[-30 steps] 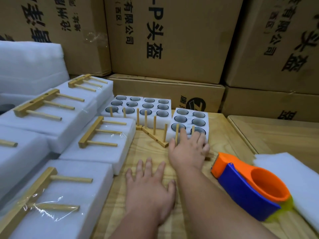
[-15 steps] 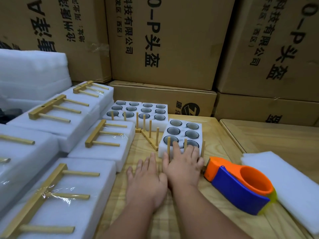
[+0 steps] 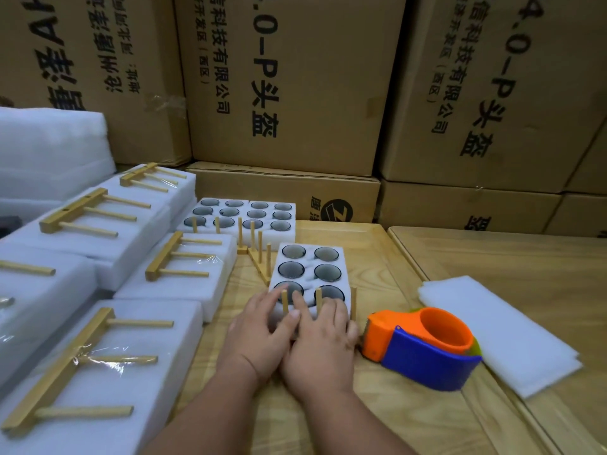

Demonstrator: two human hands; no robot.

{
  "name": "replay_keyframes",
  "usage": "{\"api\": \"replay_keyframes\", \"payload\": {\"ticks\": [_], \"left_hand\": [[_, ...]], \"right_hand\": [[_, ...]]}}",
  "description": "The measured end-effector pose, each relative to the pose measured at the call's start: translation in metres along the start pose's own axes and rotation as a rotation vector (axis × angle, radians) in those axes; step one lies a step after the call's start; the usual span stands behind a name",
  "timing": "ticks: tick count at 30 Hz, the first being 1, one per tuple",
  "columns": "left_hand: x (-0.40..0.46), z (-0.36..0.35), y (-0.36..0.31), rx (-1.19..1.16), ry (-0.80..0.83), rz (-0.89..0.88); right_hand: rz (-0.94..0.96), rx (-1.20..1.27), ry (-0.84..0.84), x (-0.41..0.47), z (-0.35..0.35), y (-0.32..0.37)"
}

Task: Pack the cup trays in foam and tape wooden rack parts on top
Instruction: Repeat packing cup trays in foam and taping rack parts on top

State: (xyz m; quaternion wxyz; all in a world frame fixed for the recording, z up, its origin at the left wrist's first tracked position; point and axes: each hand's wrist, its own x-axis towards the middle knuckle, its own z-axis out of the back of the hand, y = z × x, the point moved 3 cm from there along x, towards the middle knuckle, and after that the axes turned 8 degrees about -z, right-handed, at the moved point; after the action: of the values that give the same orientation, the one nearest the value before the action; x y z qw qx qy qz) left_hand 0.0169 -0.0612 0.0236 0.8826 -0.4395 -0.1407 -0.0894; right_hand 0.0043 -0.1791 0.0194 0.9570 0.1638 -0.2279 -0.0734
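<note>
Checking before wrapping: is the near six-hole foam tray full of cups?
Probably full: the six-hole foam tray shows dark cups in all six holes, hands partly covering the nearest two.

A white foam six-cup tray (image 3: 310, 267) sits flat on the wooden table, two columns of three dark round cups, its near end under both hands. A wooden rack part (image 3: 318, 302) stands at that near edge, three pegs upright. Behind it, two more cup trays (image 3: 249, 213) lie side by side. Another peg rack (image 3: 254, 247) stands between them. To the left, wrapped foam packs (image 3: 184, 270) lie stacked, each with a rack piece (image 3: 170, 257) taped flat on top.
</note>
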Motion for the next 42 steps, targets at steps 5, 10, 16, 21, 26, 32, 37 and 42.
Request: {"api": "replay_keyframes", "payload": {"ticks": [5,10,16,21,26,32,37,42], "left_hand": [[-0.006,0.001,0.002,-0.164,-0.134,-0.072],[-0.025,0.011,0.017,-0.273,-0.397,0.002],[-0.029,0.001,-0.004,-0.183,-0.15,-0.07],[-0.033,0.008,-0.001,-0.194,-0.224,-0.071],[-0.038,0.016,0.001,-0.512,-0.466,0.119],[-0.036,0.023,0.002,-0.633,-0.66,0.153],[-0.039,0.026,0.007,-0.669,-0.758,0.142],[-0.046,0.028,0.004,-0.572,-0.778,0.093]], "right_hand": [[0.059,0.02,-0.012,-0.016,0.014,-0.003],[0.068,0.028,-0.034,-0.018,0.017,-0.003],[0.087,0.097,-0.008,-0.022,0.019,-0.005],[0.187,0.171,-0.091,-0.029,0.028,0.001],[0.423,0.26,-0.252,-0.035,0.031,0.005],[0.247,0.134,-0.016,-0.027,0.022,0.002],[0.162,0.047,0.11,-0.023,0.018,0.002],[0.13,-0.017,0.083,-0.024,0.022,0.001]]}}
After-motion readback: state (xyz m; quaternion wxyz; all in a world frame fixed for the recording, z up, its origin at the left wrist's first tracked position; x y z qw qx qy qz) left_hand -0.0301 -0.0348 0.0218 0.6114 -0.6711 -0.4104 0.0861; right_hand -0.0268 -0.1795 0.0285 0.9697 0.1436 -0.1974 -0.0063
